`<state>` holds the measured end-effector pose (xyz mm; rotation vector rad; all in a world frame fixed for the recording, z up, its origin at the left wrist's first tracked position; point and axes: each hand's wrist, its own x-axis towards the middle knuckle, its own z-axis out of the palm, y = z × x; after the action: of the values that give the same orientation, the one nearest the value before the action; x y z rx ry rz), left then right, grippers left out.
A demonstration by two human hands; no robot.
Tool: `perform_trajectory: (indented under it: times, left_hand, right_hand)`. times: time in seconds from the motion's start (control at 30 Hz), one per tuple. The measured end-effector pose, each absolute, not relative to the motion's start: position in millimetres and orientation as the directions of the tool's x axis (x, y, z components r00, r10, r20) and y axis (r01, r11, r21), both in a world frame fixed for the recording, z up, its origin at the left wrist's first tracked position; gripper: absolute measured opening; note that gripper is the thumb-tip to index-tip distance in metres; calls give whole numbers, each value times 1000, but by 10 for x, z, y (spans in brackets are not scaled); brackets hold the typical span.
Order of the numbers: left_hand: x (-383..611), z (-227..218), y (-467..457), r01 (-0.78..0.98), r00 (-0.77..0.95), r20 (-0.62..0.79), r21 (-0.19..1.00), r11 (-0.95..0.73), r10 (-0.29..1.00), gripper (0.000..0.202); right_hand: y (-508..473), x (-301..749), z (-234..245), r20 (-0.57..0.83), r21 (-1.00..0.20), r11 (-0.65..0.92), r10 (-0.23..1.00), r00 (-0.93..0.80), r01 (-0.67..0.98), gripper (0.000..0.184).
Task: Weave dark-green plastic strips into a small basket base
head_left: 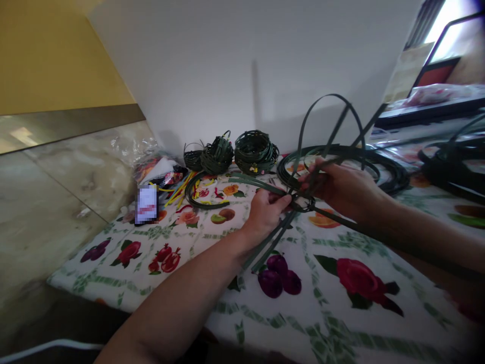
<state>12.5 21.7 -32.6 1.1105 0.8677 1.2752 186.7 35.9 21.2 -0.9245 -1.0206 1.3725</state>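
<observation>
Holds a dark green weaving of flat, long-ended strips (311, 203), ringed at centre, between left hand (262, 210) pinching its edge and right hand (337, 183) grasping an upper strip (337, 128).

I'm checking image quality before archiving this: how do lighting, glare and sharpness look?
Head view: glare burns out the bright patch at upper right, lower left dim; head view: faint vertical shadow on the white panel; head view: right hand and green strips soft, motion or focus unclear; head view: blocky pixels over the phone-like screen.
</observation>
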Motion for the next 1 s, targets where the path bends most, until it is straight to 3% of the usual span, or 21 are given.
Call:
perform_trajectory:
  times: [0.13,0.27,0.47,0.67,0.8,1.0]
  left_hand:
    - [144,-361,210,-288,160,79,957,-30,984,22]
    - [145,-329,221,-271,103,62,962,-31,993,21]
    - [124,-268,232,-277,56,58,960,-40,997,18]
    - [103,-264,239,-204,16,82,976,-77,997,18]
    - [89,-268,244,-158,3,81,984,-80,997,20]
    - [61,-269,225,-162,-3,43,986,-43,999,15]
  right_hand:
    - [396,1870,200,-65,-918,-99,993,-101,-384,29]
    - [375,1840,285,-119,-922,-165,982,-149,-351,24]
    - [434,1970,312,-192,-952,-231,961,-201,-198,31]
    - [469,2212,345,-328,-930,-367,835,-442,-5,49]
    - [400,2214,417,-358,-933,-296,833,-422,206,47]
    - [389,2152,355,-322,-933,-193,825,-465,303,49]
